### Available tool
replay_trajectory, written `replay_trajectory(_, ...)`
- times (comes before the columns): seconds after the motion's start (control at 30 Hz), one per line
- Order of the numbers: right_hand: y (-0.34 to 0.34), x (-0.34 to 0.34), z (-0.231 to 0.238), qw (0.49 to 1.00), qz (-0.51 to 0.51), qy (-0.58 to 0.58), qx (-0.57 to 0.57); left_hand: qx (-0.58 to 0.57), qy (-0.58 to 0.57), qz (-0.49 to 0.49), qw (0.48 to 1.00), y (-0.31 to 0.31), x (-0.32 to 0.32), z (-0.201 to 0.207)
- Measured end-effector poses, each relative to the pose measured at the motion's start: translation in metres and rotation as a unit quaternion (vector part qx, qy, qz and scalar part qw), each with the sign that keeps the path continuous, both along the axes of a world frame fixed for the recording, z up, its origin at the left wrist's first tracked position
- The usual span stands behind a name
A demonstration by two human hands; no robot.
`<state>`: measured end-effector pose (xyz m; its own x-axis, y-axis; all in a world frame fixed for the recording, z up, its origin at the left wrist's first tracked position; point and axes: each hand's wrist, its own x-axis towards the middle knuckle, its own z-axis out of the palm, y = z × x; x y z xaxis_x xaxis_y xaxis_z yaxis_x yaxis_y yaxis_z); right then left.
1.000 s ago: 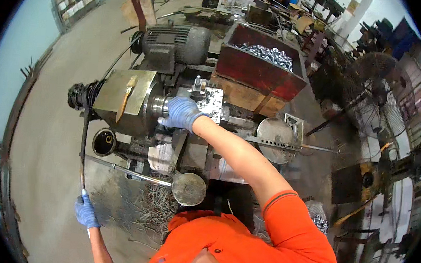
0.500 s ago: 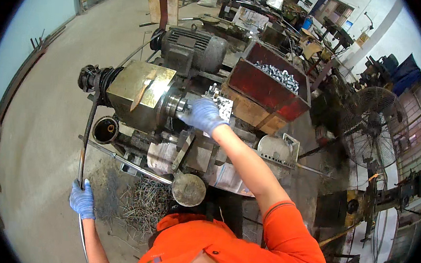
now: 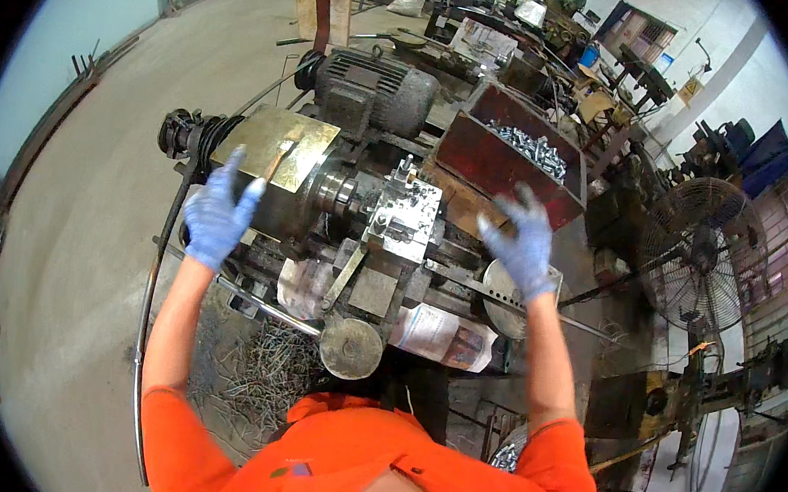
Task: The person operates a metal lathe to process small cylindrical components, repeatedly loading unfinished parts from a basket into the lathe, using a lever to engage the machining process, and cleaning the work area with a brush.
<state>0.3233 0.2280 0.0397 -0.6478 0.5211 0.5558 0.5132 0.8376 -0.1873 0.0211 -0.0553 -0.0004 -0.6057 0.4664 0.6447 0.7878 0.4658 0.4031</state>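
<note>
Both gloved hands are raised over a lathe, fingers open. The left hand (image 3: 218, 215), its fingers spread and pointing away from the wearer, covers the near left corner of the headstock (image 3: 292, 202); whether it touches the metal cannot be told. A brush (image 3: 277, 163) lies on the headstock's top, toward its near right corner — just beside the left thumb. The spindle (image 3: 336, 192) projects from the headstock's right side, facing a bright tool block (image 3: 405, 212) strewn with dark chips. The right hand (image 3: 524, 246), slightly blurred, has its fingers parted and stands to the right of the block, before the near edge of a red box (image 3: 500, 165). Small metal parts (image 3: 538, 151) fill part of the box — mostly toward its far right corner. A long bar (image 3: 147, 320) slants down left of the headstock, apart from the left hand.
</note>
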Motion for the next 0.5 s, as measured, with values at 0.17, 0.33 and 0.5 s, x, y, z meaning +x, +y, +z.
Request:
replay_trajectory(0.17,-0.056,0.064,-0.078,0.988,-0.025,-0.051,-0.141,-0.049,0.080,-0.042,0.995,0.029,-0.010,-0.040)
replay_trajectory(0.33,-0.064,0.120,-0.122,0.985,-0.043,-0.009,-0.168,-0.046,0.064,-0.028,0.997,0.030,0.000,-0.026)
replay_trajectory(0.5,-0.060,0.132,-0.128,0.974,-0.078,0.043,-0.207,0.014,0.066,-0.010,0.998,0.016,-0.024,-0.029)
